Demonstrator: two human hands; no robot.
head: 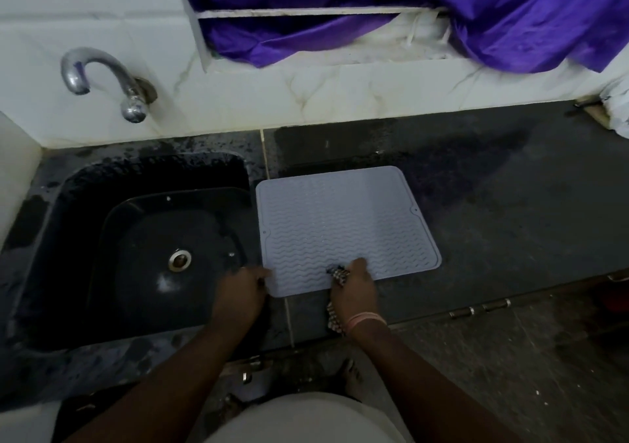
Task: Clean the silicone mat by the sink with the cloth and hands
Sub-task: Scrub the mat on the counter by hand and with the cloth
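Observation:
A pale grey silicone mat [343, 225] with a wavy ribbed surface lies flat on the dark counter, just right of the sink. My left hand [240, 293] grips the mat's near left corner at the sink's edge. My right hand [354, 291] holds a checked cloth [337, 274] bunched under its fingers and presses it on the mat's near edge. A tail of the cloth hangs below the wrist.
The black sink [102, 238] with a metal drain [179, 259] is on the left, and a chrome tap [102, 78] juts from the white tiled wall. Purple fabric [442, 10] drapes over a ledge behind. The dark counter [510, 204] stretches right; a white bag sits at its far right.

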